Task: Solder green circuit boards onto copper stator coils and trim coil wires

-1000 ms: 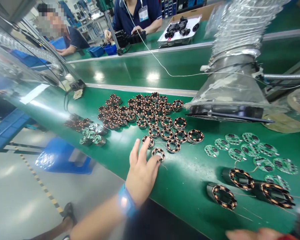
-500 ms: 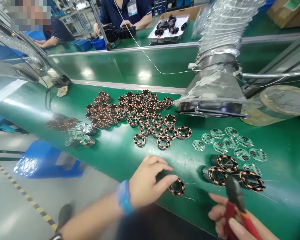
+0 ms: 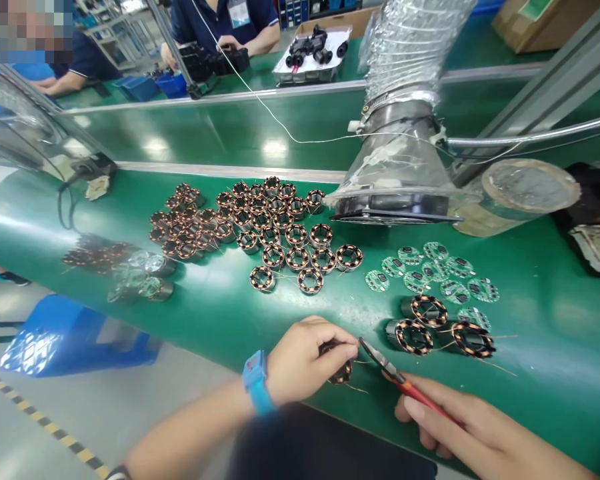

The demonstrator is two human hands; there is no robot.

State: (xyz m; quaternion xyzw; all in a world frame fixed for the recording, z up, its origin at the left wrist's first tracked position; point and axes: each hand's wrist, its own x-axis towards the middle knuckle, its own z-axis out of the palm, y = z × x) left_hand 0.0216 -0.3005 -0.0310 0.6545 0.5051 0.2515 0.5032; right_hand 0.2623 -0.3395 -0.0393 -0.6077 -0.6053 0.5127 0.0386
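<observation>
Stators L of PCBs; both on belt; duct behind

The cutters have bare metal tips and glossy red plastic handles; the stator shows shiny copper windings on dark metal; the belt is smooth, glossy green; the boards are faintly glossy green; the duct is ribbed clear plastic; the wristband is matt blue plastic.

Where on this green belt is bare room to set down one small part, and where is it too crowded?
Bare green belt lies right of the circuit boards and left of the wound stators. Those stators and boards are closely packed, so those areas are crowded.
</observation>
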